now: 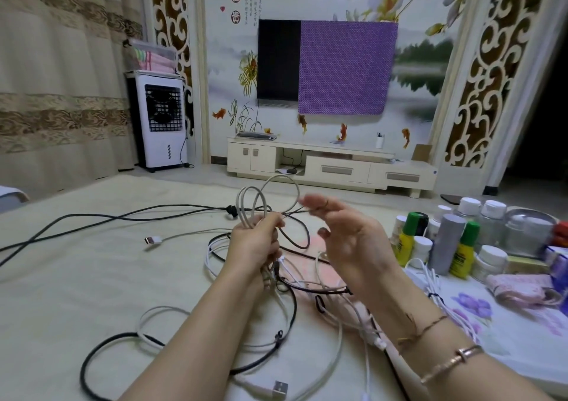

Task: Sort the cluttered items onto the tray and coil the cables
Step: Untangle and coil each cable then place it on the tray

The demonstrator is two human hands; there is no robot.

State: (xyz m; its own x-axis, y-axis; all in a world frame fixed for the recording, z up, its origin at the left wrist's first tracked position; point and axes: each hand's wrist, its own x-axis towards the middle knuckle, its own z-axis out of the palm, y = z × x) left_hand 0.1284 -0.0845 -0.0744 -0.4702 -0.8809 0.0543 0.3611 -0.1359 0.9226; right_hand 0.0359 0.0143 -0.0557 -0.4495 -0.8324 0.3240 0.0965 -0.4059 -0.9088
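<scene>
The left hand is curled around a bundle of grey cable loops, gripping them where they gather, so that the loops stand up above the fist while several plug ends hang below it. Just to the right of that bundle, the right hand is held up with the palm turned toward the left hand and the fingers spread and relaxed; its fingertips are blurred near a thin strand running off the loops, and it cannot be told whether they touch it. Below the bundle, a tangle of white and black cables lies on the pale bed surface. A thick black cable runs off to the left of the bundle, and a white USB plug lies left of it, well apart. Nearer the person than the bundle, a black loop and another USB plug rest on the surface. To the right of the bundle, beyond the right hand, stands a cluster of containers: two yellow bottles with green caps, a grey cylinder, white-capped jars and clear bottles. A white cable lies in front of them on a flowered cloth. Far behind the bundle, a television half covered by a purple cloth hangs above a low cabinet.
</scene>
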